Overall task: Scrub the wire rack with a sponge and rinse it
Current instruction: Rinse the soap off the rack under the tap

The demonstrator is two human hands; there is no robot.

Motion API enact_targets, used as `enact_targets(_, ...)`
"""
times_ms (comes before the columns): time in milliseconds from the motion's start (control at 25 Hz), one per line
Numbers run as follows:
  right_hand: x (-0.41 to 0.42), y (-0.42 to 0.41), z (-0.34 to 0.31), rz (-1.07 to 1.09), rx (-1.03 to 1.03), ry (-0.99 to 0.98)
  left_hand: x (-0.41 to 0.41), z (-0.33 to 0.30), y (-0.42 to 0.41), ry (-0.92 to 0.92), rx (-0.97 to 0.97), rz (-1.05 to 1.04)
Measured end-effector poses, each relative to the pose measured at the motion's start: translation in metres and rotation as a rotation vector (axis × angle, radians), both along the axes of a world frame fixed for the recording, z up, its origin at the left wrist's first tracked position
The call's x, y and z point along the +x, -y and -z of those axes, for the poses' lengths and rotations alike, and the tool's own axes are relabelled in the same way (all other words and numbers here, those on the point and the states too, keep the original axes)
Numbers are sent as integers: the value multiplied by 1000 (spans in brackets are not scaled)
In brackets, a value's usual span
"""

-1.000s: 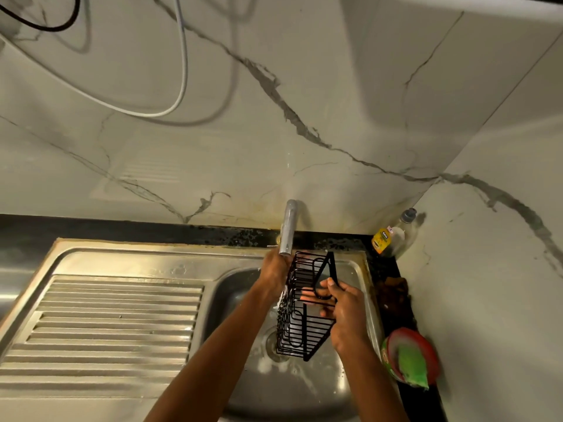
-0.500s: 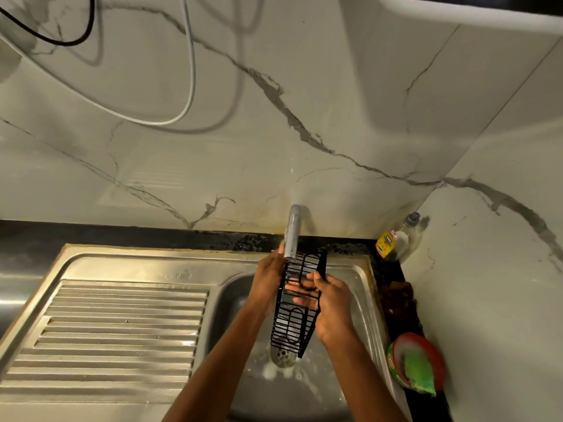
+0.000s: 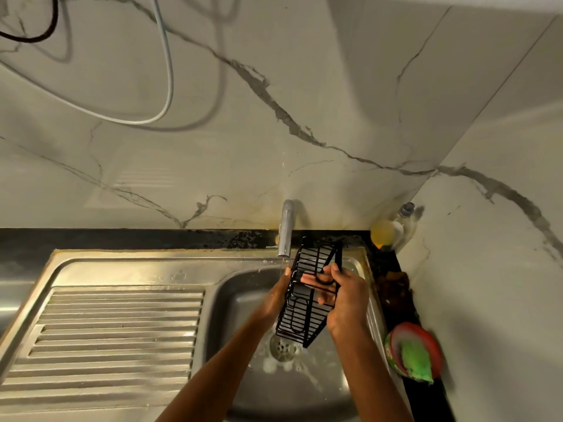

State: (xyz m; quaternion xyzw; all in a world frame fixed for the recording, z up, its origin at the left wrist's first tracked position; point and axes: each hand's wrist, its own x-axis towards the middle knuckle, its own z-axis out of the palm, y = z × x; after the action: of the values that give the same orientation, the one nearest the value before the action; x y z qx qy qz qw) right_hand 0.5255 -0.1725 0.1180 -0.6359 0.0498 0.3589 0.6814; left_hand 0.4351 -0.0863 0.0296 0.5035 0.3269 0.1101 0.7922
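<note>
- Black wire rack (image 3: 307, 295) held up over the sink (image 3: 237, 300) bowl, just below and right of the tap (image 3: 285, 229) spout; long axis tilted, top end near the spout, bottom corner over the drain (image 3: 283, 348).
- Right hand (image 3: 341, 300) curled around the rack's right side, thumb and fingers wrapped through the wires near its upper half.
- Left hand (image 3: 278, 292) pressed against the rack's left edge, directly under the spout; fingers mostly hidden behind the wires, so exact hold impossible to tell, though seemingly bracing the frame.
- Thin stream visible below the spout, falling at the rack's upper left corner; suds in the bowl around the drain.
- Green sponge (image 3: 416, 359) resting in a red dish (image 3: 432, 342) on the ledge, well apart from both hands, nearer the right one.
- Judged stage: rinsing. Lower half lying farthest from the stream, so probably sliding the rack up along its long axis, or flipping it end for end.
</note>
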Motion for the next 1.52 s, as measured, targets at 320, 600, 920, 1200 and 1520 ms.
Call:
enact_targets(320,-19,-14,13,-44,46,2,11,6,-25,9,-125,-93)
enact_targets(600,-38,13,2,-151,179,2,17,-4,-26,-203,-172,-140)
enact_targets(920,-14,22,10,-103,115,49,35,-9,-31,-70,-90,-144)
enact_targets(1200,2,21,15,-34,138,8,-18,12,28,21,397,-121)
enact_targets(1520,20,30,17,-35,174,-71,-22,25,25,-96,513,-67)
